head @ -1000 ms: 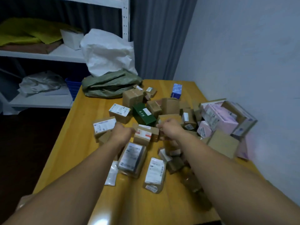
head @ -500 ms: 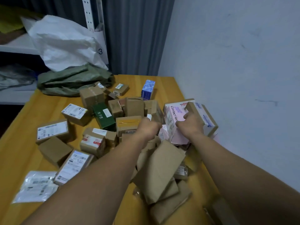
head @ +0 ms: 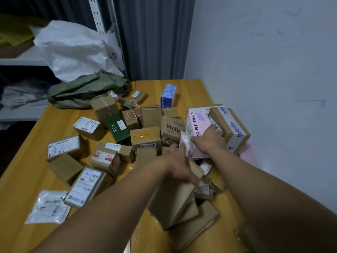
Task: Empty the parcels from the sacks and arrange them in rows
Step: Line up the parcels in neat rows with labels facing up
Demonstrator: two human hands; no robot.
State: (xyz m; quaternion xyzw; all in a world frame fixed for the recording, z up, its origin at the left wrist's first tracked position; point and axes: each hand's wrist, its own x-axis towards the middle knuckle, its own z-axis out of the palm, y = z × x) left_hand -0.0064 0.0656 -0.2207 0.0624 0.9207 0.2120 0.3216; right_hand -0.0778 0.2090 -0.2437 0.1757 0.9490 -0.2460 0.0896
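Parcels (head: 145, 136) lie in a loose heap over the far and right part of the yellow table (head: 191, 90), well short of any rows. The white sack (head: 73, 50) and the green sack (head: 85, 90) sit slumped at the far left end, and both look emptied. The right hand (head: 209, 141) is on the pink contact-lens box (head: 195, 125), which leans against a brown carton with blue print (head: 230, 125) near the wall. Its fingers (head: 218, 133) curl over the box's edge between the two, grasping it. The left hand (head: 179, 167) lies over the top edge of a flat brown parcel (head: 173, 198) tilted on others near the front. It is blurred, so I cannot tell whether those fingers (head: 197, 182) clench the parcel or only rest on it.

The step in hand looks like sorting: pulling large pieces out of the pile. Next, the pink box probably needs lifting clear of the carton and setting on bare table, squared to an edge, to start a row.
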